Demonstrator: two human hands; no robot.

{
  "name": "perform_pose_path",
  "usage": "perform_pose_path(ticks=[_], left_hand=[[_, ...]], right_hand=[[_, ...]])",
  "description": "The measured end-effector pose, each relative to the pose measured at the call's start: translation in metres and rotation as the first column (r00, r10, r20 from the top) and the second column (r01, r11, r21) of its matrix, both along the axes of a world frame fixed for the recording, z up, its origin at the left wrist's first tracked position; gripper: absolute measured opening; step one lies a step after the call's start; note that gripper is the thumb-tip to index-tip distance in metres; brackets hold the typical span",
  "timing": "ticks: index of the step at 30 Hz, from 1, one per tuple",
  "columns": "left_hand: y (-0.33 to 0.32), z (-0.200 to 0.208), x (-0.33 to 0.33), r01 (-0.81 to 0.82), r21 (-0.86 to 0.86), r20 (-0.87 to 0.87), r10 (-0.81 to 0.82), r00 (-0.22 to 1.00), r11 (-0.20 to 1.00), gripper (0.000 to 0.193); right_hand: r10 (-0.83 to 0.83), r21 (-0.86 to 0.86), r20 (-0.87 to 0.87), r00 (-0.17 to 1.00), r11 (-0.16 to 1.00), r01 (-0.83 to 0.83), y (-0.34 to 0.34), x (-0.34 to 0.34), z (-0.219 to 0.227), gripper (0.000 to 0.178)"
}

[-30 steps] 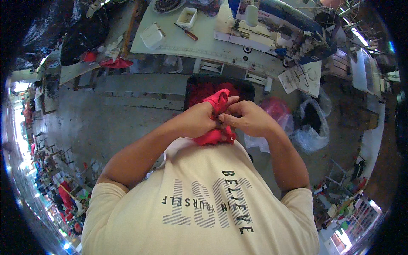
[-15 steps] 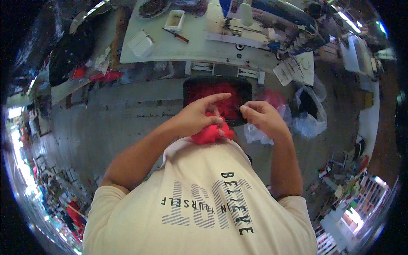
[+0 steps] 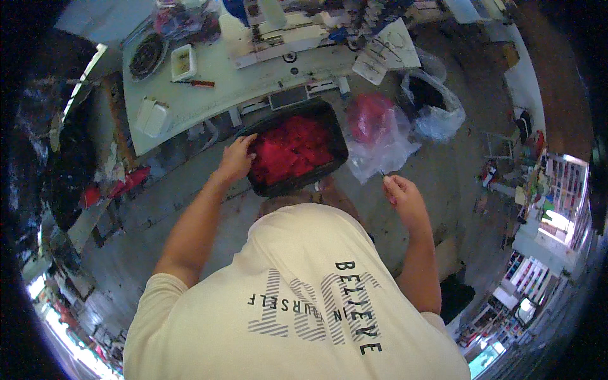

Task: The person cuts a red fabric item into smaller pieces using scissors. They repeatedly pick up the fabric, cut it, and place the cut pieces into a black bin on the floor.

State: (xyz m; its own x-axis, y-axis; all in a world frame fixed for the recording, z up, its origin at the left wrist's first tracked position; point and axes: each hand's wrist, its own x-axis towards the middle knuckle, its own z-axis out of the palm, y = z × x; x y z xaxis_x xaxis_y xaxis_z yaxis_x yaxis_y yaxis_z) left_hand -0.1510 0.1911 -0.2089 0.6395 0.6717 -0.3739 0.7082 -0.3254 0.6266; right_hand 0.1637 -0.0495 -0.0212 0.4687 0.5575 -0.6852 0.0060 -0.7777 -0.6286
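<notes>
A black bin [image 3: 342, 142] full of red cloth pieces [image 3: 294, 149] stands in front of my knees. My left hand [image 3: 236, 159] is at the bin's left side, its fingers and thumb apart over the rim beside the red cloth. No separate piece shows in that hand. To the right of the bin, my right hand [image 3: 405, 199] is closed, thumb against fingers, with a small dark pointed tool [image 3: 382, 173] sticking out. Most of the tool is hidden in the fingers, so its kind is unclear.
Beyond the bin is a pale worktable [image 3: 218, 76] with a sewing machine [image 3: 285, 41], a white tub [image 3: 183, 62], a dark-bladed tool with an orange-brown handle [image 3: 202, 83] and a white foam box [image 3: 152, 117]. Clear plastic bags [image 3: 380, 142] lie on the floor at right.
My left hand has gone from the red cloth at my lap to the bin's left side, and that cloth is no longer there. My right hand has moved away from the bin. The view has turned.
</notes>
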Motion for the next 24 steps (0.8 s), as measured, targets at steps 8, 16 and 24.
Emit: perform_pose_path(ticks=[8,16,24], left_hand=[[-0.026,0.005,0.004,0.301,0.053,-0.229,-0.282,0.932,0.952,0.050],[-0.137,0.015,0.131,0.221,-0.150,0.155,-0.198,0.968,0.964,0.037],[-0.267,-0.013,0.224,0.132,-0.285,-0.019,-0.143,0.990,0.949,0.023]], right_hand=[[-0.080,-0.095,0.063,0.995,0.992,0.086,-0.108,0.017,-0.072,0.035],[-0.005,-0.113,0.167,0.986,0.993,0.024,-0.153,0.078,-0.094,0.038],[0.123,-0.199,-0.037,0.992,0.972,-0.128,-0.250,0.207,-0.210,0.040]])
